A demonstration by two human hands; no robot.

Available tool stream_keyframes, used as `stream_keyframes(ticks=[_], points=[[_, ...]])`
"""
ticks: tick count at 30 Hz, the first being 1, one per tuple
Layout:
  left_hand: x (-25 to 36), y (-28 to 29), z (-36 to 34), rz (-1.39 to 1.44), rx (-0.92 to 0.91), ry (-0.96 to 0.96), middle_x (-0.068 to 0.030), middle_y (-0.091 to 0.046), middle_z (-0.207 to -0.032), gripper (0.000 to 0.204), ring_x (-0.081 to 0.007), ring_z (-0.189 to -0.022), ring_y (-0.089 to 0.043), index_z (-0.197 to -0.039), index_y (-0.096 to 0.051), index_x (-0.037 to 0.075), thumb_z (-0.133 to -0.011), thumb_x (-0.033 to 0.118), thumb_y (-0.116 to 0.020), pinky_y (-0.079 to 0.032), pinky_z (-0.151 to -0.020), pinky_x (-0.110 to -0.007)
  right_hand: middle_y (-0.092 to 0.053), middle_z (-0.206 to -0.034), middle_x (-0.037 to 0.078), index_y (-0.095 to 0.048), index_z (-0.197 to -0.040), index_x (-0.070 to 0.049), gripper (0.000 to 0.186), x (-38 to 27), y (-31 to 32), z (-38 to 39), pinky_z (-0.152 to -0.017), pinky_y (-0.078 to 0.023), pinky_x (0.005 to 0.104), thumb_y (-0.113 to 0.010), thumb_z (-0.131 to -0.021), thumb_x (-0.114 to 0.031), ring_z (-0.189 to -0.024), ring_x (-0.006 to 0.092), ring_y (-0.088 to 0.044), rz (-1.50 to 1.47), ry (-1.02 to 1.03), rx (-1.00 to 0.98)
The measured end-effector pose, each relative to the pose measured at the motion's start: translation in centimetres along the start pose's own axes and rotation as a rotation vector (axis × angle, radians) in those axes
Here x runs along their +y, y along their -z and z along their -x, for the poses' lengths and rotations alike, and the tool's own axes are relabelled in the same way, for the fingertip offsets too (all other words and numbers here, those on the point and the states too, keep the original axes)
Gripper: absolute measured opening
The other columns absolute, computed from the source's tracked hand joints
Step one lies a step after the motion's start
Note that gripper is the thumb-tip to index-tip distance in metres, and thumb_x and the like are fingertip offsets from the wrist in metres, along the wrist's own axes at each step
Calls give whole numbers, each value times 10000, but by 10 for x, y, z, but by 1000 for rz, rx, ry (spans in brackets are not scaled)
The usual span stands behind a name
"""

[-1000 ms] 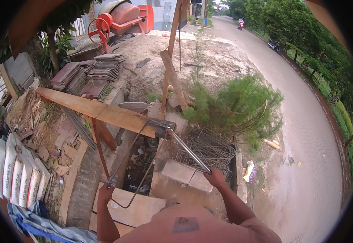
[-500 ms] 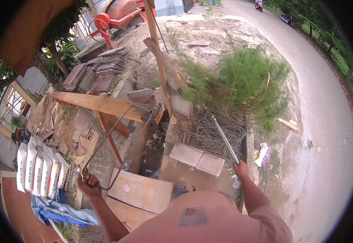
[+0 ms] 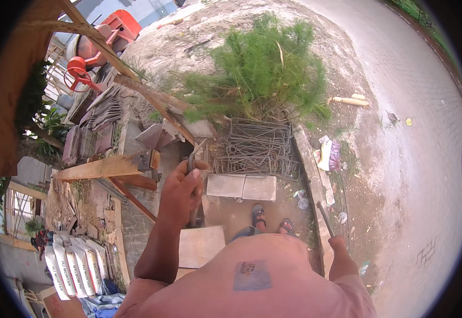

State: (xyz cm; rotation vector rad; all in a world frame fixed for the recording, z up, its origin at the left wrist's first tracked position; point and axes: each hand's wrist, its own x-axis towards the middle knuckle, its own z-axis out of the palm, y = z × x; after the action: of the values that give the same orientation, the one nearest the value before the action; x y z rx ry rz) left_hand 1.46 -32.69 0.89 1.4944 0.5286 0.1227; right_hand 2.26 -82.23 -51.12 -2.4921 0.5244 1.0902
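My left hand (image 3: 180, 192), raised in front of my body, is closed around a thin bent steel rod (image 3: 195, 151). One end of the rod sticks up above the fist; the rest is mostly hidden behind my hand and forearm. Low on the right side, my right hand (image 3: 338, 243) grips a straight metal bar (image 3: 325, 218) that slants up and to the left. Beyond my feet lies a pile of bent steel bar frames (image 3: 257, 146), with pale flat concrete slabs (image 3: 241, 186) on its near side.
A wooden beam on props (image 3: 104, 168) stands left, beside a ditch. White sacks (image 3: 77, 265) are stacked lower left. An orange concrete mixer (image 3: 101, 40) stands far left. A feathery green plant (image 3: 268, 69) spreads behind the bar pile. A paved road (image 3: 416, 132) runs along the right.
My left hand has come up and right, away from the sacks and beam, with the bent rod. My right hand has lowered, and its bar points lower. The view has turned.
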Motion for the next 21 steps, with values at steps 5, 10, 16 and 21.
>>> stream_keyframes(ticks=[5,10,16,21], points=[[-121,45,-97,172,253,275,2,-478,-713,264,-77,-506,-401,-1104,-551,44,-907,219,-560,-322,-420,-228,-646,-764,222,-680,-844,69,287,72,-42,34,-581,-513,431,-684,-710,-185,-650,272,-664,-253,-195,181],[-238,29,-150,407,322,527,-9,-503,-711,211,-100,-512,-423,-1026,-579,103,-857,226,-612,-351,-426,-239,-684,-841,220,-673,-940,86,348,101,-51,86,-703,-521,415,-668,-722,-185,-794,314,-692,-199,-265,95],[-254,-42,-180,261,216,510,-47,-573,-743,231,-126,-547,-485,-985,-569,53,-877,255,-590,-408,-447,-264,-532,-550,86,-618,-695,-28,143,216,-102,27,-417,-401,390,-647,-782,-138,-441,210,-520,-275,-312,-72],[-210,-129,-240,-278,39,297,-251,-521,-1200,587,-326,-1039,-563,-1269,-414,-80,-863,292,-619,-469,-852,-402,-498,-524,62,-578,-656,-26,199,108,1,79,-385,-369,369,-668,-777,-157,-408,186,-477,-369,-301,-128]])
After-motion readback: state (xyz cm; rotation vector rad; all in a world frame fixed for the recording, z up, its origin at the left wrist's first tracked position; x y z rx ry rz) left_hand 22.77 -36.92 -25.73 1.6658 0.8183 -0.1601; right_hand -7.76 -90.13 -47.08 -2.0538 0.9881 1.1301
